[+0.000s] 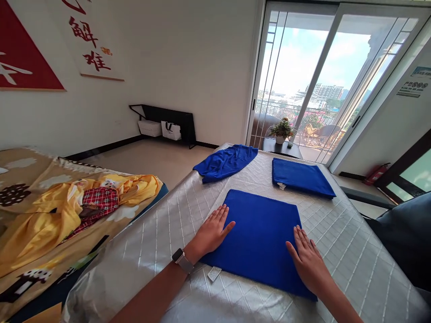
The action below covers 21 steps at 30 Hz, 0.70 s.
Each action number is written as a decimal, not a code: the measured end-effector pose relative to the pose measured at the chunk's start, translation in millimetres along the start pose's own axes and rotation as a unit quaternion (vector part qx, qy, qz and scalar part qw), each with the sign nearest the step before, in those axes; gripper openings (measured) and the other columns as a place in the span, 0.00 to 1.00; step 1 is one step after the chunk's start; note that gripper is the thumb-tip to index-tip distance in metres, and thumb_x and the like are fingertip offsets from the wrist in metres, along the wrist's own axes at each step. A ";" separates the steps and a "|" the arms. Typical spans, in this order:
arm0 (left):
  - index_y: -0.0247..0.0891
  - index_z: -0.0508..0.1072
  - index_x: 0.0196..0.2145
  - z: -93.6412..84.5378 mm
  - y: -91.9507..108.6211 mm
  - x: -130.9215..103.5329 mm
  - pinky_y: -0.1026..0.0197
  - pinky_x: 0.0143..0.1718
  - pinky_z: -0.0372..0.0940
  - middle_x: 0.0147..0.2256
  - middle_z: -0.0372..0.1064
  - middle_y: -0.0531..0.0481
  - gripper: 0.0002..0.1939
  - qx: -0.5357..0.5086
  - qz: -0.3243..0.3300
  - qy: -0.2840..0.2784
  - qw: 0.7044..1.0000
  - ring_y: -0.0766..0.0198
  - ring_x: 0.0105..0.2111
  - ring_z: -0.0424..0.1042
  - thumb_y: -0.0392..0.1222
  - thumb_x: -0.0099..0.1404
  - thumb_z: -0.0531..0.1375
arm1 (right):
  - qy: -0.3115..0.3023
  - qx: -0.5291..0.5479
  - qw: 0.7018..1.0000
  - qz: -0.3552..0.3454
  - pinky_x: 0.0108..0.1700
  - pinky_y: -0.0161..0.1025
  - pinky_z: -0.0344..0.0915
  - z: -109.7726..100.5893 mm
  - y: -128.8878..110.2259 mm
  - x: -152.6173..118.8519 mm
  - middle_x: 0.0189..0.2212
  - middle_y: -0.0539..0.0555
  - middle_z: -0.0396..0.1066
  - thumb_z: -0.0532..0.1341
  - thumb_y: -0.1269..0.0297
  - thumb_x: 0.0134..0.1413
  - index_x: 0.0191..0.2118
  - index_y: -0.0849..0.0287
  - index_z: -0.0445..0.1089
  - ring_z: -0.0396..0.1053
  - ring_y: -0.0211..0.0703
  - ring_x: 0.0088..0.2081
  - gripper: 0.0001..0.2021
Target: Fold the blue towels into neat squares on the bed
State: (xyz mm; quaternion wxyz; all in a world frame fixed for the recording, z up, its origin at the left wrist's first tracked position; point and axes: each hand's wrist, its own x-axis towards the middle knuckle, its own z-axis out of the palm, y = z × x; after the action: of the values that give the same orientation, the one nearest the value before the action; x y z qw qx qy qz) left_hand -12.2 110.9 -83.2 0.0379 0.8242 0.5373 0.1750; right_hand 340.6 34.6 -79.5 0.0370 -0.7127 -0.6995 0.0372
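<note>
A blue cloth (257, 237), folded into a flat square, lies on the plastic-wrapped mattress (161, 233). My left hand (212, 231), with a watch on its wrist, rests open along the cloth's left edge. Along the right edge, my right hand (307, 260) lies flat with its fingers stretched out. A white tag (214, 273) sticks out at the near left side of the cloth. Farther back on the right is another folded blue cloth (299, 177), also with a small tag. A crumpled blue cloth (229, 161) is at the mattress's far left corner.
To the left, a bed with a patterned cover (20, 166) bears yellow and red plaid fabric (101, 199). A black bench (168, 117) with a white box and bag stands by the wall. Beyond the mattress are a potted plant (282, 130) and sliding glass doors (303, 67).
</note>
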 end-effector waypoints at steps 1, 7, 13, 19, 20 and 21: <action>0.35 0.49 0.72 -0.2 0.0 0.2 0.45 0.70 0.50 0.71 0.45 0.40 0.38 0.000 -0.002 -0.004 1.000 0.51 0.70 0.49 0.63 0.75 0.41 | -0.001 0.003 1.000 0.002 0.73 0.49 0.36 1.8 -1.7 -3.1 0.74 0.56 0.37 0.36 0.43 0.68 0.73 0.65 0.41 0.34 0.44 0.73 0.38; 0.38 0.46 0.73 2.6 -0.9 1.0 0.45 0.70 0.51 0.71 0.45 0.42 0.37 0.001 -0.010 -0.002 1.000 0.51 0.70 0.49 0.63 0.75 0.42 | -0.005 0.007 1.000 0.018 0.73 0.51 0.34 8.8 -10.8 -7.4 0.74 0.56 0.35 0.38 0.44 0.68 0.74 0.66 0.38 0.33 0.46 0.73 0.38; 0.38 0.45 0.73 2.3 -2.5 2.2 0.44 0.69 0.51 0.71 0.46 0.41 0.37 0.013 -0.015 0.001 1.000 0.51 0.70 0.50 0.63 0.75 0.43 | -0.014 0.004 1.000 0.023 0.73 0.50 0.34 0.2 -13.3 -8.0 0.74 0.54 0.34 0.37 0.44 0.68 0.74 0.65 0.39 0.33 0.45 0.73 0.37; 0.36 0.46 0.72 -12.6 37.4 2.7 0.44 0.69 0.51 0.71 0.47 0.39 0.39 0.049 0.016 0.015 0.999 0.49 0.70 0.49 0.64 0.75 0.43 | -0.026 0.016 0.999 0.027 0.73 0.50 0.33 -3.9 -15.9 -7.5 0.74 0.54 0.33 0.37 0.45 0.69 0.73 0.65 0.38 0.32 0.45 0.74 0.37; 0.35 0.46 0.72 -14.1 53.3 2.8 0.45 0.69 0.51 0.71 0.46 0.39 0.39 0.046 0.038 0.005 0.998 0.50 0.70 0.49 0.63 0.75 0.42 | -0.028 0.017 0.999 0.027 0.73 0.50 0.32 -4.0 -16.0 -7.2 0.74 0.54 0.33 0.37 0.45 0.69 0.73 0.64 0.37 0.32 0.45 0.74 0.37; 0.35 0.46 0.72 -14.5 71.6 2.9 0.46 0.70 0.50 0.71 0.46 0.39 0.38 0.038 0.068 -0.008 0.997 0.51 0.70 0.48 0.63 0.75 0.42 | -0.028 0.018 0.999 0.026 0.73 0.50 0.32 -4.0 -15.9 -6.9 0.74 0.55 0.33 0.37 0.45 0.69 0.73 0.64 0.37 0.32 0.45 0.74 0.37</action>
State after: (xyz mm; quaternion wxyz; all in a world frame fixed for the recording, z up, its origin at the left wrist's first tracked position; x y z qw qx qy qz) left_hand 46.5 81.7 -51.0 -0.0010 0.8608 0.4862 0.1503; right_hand 325.1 28.0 -73.9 0.0289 -0.7286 -0.6807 0.0706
